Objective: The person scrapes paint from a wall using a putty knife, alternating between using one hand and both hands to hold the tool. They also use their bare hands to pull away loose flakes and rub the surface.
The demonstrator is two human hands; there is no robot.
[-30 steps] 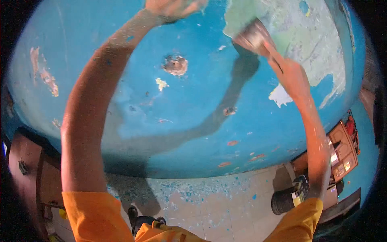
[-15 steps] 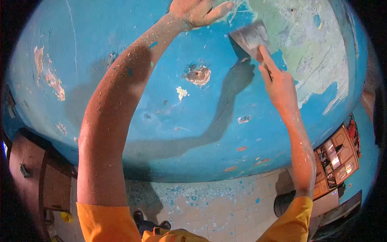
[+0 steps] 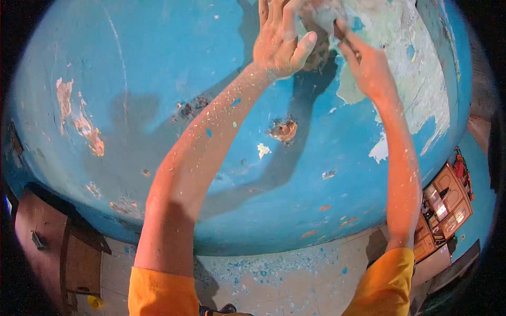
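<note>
A blue wall (image 3: pixel 211 58) with a large pale, scraped patch (image 3: pixel 416 73) fills most of the view. My right hand (image 3: pixel 369 66) grips a metal scraper (image 3: pixel 321 16), its blade blurred against the wall near the top edge of the patch. Left of it, my left hand (image 3: pixel 279 45) lies against the blue paint with its fingers spread, and holds nothing. Below the hands is a rough hole (image 3: pixel 283 130) in the wall, with a small pale chip mark (image 3: pixel 263 151) beside it. Flecks of paint cover both forearms.
Blue paint flakes lie scattered on the tiled floor (image 3: pixel 295 274) below the wall. At the lower right stands a wooden cabinet (image 3: pixel 448 203). Brown furniture (image 3: pixel 42 226) is at the lower left, near a yellow object (image 3: pixel 95 302).
My left hand has moved right along the wall, closer to the scraper. My right hand and the scraper have shifted up. The view has shifted, so the hole appears lower and further right.
</note>
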